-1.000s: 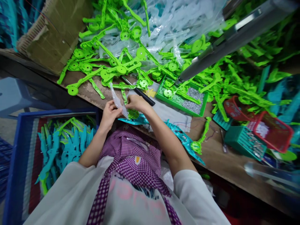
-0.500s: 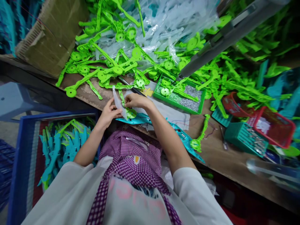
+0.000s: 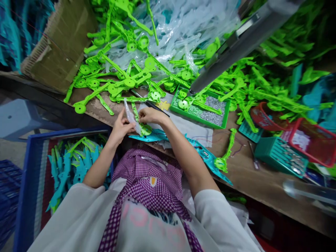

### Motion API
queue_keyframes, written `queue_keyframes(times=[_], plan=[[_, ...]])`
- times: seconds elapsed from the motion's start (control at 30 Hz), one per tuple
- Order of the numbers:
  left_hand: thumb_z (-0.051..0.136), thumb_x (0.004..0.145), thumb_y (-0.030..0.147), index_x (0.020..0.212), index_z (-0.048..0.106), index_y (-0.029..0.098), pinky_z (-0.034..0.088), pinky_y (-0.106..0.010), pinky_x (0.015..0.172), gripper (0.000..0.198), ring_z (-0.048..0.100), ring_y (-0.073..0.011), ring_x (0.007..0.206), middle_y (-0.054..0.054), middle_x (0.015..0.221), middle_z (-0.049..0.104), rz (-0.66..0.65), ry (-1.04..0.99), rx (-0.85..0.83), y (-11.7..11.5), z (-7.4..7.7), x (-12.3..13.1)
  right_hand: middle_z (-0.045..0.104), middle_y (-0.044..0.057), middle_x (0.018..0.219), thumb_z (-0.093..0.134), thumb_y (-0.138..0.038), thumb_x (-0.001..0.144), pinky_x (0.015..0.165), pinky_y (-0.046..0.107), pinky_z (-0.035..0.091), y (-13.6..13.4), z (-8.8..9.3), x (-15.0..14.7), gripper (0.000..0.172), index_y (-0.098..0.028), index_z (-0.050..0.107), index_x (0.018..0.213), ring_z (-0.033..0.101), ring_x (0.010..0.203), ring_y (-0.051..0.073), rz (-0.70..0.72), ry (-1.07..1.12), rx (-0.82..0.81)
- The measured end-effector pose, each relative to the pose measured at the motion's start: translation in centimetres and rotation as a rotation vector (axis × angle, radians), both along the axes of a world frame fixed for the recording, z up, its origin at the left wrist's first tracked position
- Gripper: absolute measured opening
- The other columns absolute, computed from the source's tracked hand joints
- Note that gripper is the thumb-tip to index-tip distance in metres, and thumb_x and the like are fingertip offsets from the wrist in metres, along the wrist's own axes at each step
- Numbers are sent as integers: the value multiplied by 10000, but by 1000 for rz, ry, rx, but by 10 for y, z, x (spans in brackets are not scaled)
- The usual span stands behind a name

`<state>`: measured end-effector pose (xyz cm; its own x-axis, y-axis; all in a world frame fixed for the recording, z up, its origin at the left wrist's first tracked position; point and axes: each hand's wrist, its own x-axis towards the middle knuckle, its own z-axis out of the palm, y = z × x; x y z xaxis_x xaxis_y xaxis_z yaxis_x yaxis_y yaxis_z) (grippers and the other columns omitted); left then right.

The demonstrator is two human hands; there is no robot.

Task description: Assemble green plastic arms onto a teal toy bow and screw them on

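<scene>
My left hand (image 3: 121, 129) is closed on a clear, pale plastic part (image 3: 130, 117) that stands tilted up between thumb and fingers. Close beside it, my right hand (image 3: 150, 115) pinches at a green plastic part (image 3: 145, 129) with a round end; its fingertips are partly hidden, and I cannot tell whether a small piece is between them. Under both hands a long turquoise part (image 3: 157, 134) lies along the bench's front edge. A second turquoise part (image 3: 207, 157) lies to the right under my right forearm, with a green arm-shaped piece (image 3: 223, 162) on its end.
A green basket (image 3: 223, 120) of small metal screws stands behind my right hand, and a grey tool (image 3: 210, 71) hangs over it. Green and clear parts heap up at the back. Red (image 3: 325, 159) and teal baskets (image 3: 270, 154) are right; a blue crate (image 3: 25, 164) is lower left.
The view has shifted slightly, and the hanging tool has swung a little left. Both hands stay at the same parts, with the clear part tilted much as before.
</scene>
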<state>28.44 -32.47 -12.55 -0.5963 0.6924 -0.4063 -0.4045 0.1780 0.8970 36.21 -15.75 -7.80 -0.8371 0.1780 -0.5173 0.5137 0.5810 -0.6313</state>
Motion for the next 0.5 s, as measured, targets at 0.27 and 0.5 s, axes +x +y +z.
queue_keyframes(times=[0.27, 0.5], plan=[[798, 673, 108, 1543, 257, 276, 614, -244, 623, 1038, 655, -104, 606, 65, 745, 580, 13, -5, -9, -7, 5, 10, 618, -6, 732, 621, -189, 785, 618, 219, 333, 0, -16, 3, 75, -137, 641, 836, 493, 667, 97, 21, 103, 28], [782, 689, 83, 1520, 314, 246, 616, -232, 626, 968, 643, -89, 607, 67, 733, 565, 6, -51, -67, -4, 9, 10, 644, 2, 761, 619, -198, 776, 637, 229, 347, -2, -17, 6, 132, -133, 659, 884, 515, 685, 106, 14, 108, 3]])
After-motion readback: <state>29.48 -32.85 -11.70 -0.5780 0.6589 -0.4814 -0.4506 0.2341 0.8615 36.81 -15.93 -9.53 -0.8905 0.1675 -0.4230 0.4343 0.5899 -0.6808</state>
